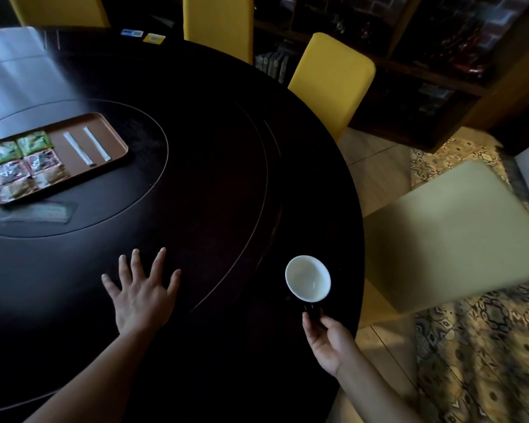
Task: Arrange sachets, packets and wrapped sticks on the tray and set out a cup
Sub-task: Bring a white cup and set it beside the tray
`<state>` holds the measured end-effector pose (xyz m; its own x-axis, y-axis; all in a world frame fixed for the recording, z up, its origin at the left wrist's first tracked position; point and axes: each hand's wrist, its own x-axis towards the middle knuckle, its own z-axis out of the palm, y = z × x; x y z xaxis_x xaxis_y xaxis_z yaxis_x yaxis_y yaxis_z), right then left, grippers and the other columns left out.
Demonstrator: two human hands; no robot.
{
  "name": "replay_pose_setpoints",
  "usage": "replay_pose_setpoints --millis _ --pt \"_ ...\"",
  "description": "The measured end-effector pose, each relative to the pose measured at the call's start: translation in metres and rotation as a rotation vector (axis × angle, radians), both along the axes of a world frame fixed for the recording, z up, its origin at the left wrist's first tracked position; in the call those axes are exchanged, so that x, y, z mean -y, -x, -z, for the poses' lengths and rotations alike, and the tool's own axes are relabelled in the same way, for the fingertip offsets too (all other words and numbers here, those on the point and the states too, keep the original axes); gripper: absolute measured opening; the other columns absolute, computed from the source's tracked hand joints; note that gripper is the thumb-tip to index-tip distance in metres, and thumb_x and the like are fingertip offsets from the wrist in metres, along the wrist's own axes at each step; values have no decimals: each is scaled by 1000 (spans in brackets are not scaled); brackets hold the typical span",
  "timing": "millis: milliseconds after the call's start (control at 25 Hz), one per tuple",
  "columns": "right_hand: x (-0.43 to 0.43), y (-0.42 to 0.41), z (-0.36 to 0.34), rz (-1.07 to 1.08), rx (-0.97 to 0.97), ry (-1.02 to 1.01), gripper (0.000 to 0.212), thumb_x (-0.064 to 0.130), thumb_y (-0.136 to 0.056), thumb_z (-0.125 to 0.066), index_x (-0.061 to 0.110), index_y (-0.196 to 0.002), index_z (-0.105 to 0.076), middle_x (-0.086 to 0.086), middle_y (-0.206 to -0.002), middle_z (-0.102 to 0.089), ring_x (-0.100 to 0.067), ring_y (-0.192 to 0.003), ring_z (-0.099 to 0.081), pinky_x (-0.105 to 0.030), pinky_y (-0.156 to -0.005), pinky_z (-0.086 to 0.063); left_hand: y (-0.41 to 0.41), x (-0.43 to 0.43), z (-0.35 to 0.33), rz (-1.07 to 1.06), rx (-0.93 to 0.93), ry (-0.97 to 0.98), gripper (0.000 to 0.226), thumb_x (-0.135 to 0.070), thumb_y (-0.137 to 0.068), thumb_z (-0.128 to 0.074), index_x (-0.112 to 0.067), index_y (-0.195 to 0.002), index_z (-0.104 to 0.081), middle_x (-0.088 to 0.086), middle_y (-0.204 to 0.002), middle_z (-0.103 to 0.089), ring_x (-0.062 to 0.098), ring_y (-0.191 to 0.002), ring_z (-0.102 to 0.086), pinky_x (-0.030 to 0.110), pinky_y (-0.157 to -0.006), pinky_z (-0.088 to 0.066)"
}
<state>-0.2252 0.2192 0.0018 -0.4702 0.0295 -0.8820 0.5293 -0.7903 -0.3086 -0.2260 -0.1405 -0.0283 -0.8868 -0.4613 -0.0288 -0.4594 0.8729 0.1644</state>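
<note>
A brown tray point(116, 141) sits at the left on the table's inner turntable. It holds several sachets point(28, 161) in rows, green at the back, and two white wrapped sticks point(86, 148) lying side by side. A cup point(308, 278), black outside and white inside, stands upright near the table's right front edge. My right hand point(329, 340) grips its dark handle from the near side. My left hand point(141, 296) lies flat on the table with fingers spread, left of the cup and holding nothing.
The dark round table point(226, 178) has a raised turntable ring. A clear packet point(34, 213) lies in front of the tray. Yellow chairs point(333, 80) stand around the far rim, a pale chair seat point(458, 239) on the right. Two small cards point(144, 35) lie at the back.
</note>
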Motion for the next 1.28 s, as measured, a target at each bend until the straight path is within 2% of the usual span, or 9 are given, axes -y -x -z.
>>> replay_pose_setpoints --millis 200,280,400,480,600,880,1000,1120,1280 --pt "-4 -5 -5 -104 -43 -119 17 4 -103 -38 -6 -105 -51 -37 -98 -60 -41 -87 -63 -40 -54 -63 -1 2 1 1 4 7 67 -71 -91 -26 -44 -152 -22 13 -163 -20 32 -151 -3 64 -116 -1" --pt "-7 -6 -7 -184 -64 -258 17 7 -103 -43 -5 -101 -54 -33 -94 -62 -40 -80 -64 -40 -54 -63 -1 2 2 2 1 10 67 -72 -91 -26 -44 -152 -21 13 -163 -21 32 -151 -3 64 -116 -1" --pt "-12 -9 -10 -386 -190 -621 14 17 -98 -57 5 -96 -63 -17 -91 -65 -29 -72 -67 -39 -58 -63 0 2 3 -2 -6 3 67 -72 -91 -26 -45 -152 -20 13 -162 -21 32 -151 -3 64 -116 -1" --pt "-12 -10 -13 -642 -313 -956 16 30 -89 -70 14 -90 -66 -7 -90 -69 -20 -71 -71 -42 -67 -63 -1 3 3 2 -3 11 68 -73 -90 -22 -44 -152 -20 13 -162 -21 32 -151 -3 64 -116 -1" --pt "-7 -4 -12 -938 -391 -1329 28 34 -84 -74 10 -76 -61 -6 -75 -70 -22 -68 -69 -45 -68 -57 -1 3 4 2 2 8 69 -75 -89 -16 -45 -152 -18 12 -163 -20 32 -151 -2 65 -116 -1" --pt "-8 5 -14 -981 -378 -1379 28 31 -85 -72 8 -73 -61 -9 -71 -69 -24 -69 -68 -46 -68 -57 -1 3 4 -3 21 7 68 -75 -89 -17 -47 -151 -16 12 -163 -19 31 -151 -1 65 -116 -1" --pt "-9 12 -22 -922 -384 -1325 26 29 -85 -73 8 -74 -62 -8 -69 -70 -23 -67 -71 -48 -68 -58 -1 3 3 -5 30 12 68 -75 -89 -17 -47 -151 -17 11 -163 -18 31 -151 0 64 -116 -1" --pt "-7 17 -32 -819 -369 -1213 26 27 -86 -73 8 -73 -61 -5 -66 -70 -13 -60 -72 -48 -71 -60 -1 2 -1 2 40 -7 68 -74 -90 -18 -46 -152 -17 11 -164 -16 31 -151 1 64 -116 0" --pt "0 27 -48 -780 -437 -1175 23 27 -85 -73 11 -73 -61 -3 -65 -71 -15 -64 -73 -47 -72 -60 -1 0 -9 -1 57 -45 66 -71 -91 -27 -45 -152 -20 11 -164 -15 30 -152 3 63 -116 1"
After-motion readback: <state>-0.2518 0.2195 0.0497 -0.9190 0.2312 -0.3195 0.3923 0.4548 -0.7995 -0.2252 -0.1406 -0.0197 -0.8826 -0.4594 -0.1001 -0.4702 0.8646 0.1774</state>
